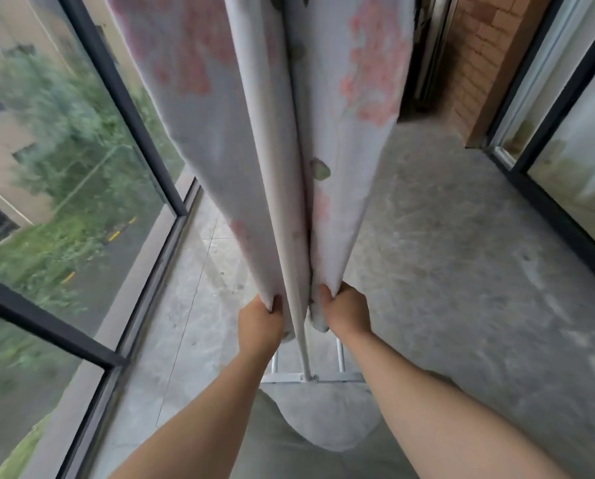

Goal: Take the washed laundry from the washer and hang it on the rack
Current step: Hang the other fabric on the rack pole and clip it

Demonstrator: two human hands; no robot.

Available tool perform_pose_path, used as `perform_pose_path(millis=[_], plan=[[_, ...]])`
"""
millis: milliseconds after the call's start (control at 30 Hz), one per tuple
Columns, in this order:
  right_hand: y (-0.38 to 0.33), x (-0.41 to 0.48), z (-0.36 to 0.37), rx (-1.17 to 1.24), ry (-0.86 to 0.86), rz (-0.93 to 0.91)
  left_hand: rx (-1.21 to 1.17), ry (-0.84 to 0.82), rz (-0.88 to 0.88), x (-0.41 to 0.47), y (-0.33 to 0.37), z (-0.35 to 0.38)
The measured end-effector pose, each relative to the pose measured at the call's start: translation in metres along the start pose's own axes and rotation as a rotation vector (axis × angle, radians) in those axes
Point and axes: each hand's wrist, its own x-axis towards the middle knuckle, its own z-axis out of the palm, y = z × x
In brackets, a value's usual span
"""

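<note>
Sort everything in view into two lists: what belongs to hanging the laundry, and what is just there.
Job: floral sheet, white rack, left hand, right hand, each gripping a side of the sheet.
Just there: window, brick wall, glass door, concrete floor.

Left hand (260,319), right hand (346,314) grip floral sheet (344,108) draped over rack pole (298,326)

The floral sheet (351,108) hung on both sides of the rack pole (302,347), blocking the middle; window glass (82,160) walled the left; the right stood open.
</note>
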Motion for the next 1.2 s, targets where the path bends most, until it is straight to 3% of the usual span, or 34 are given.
perform_pose_path(millis=[267, 500, 667, 1000, 1100, 1200], plan=[[0.078, -0.021, 0.037, 0.064, 0.120, 0.062, 0.031, -0.043, -0.078, 0.001, -0.071, 0.029], [0.090, -0.014, 0.040, 0.111, 0.210, 0.125, 0.052, -0.181, -0.076, 0.004, -0.092, 0.044], [0.095, 0.003, 0.047, 0.080, 0.204, 0.230, 0.088, -0.203, -0.197, 0.010, -0.109, 0.058], [0.095, 0.017, 0.049, 0.308, 0.326, 0.286, 0.033, -0.232, -0.216, 0.016, -0.110, 0.070], [0.099, 0.015, 0.051, 0.420, 0.312, 0.257, -0.122, -0.267, -0.231, 0.015, -0.112, 0.074], [0.104, 0.014, 0.055, 0.478, 0.287, 0.246, -0.523, -0.339, -0.386, 0.019, -0.115, 0.072]])
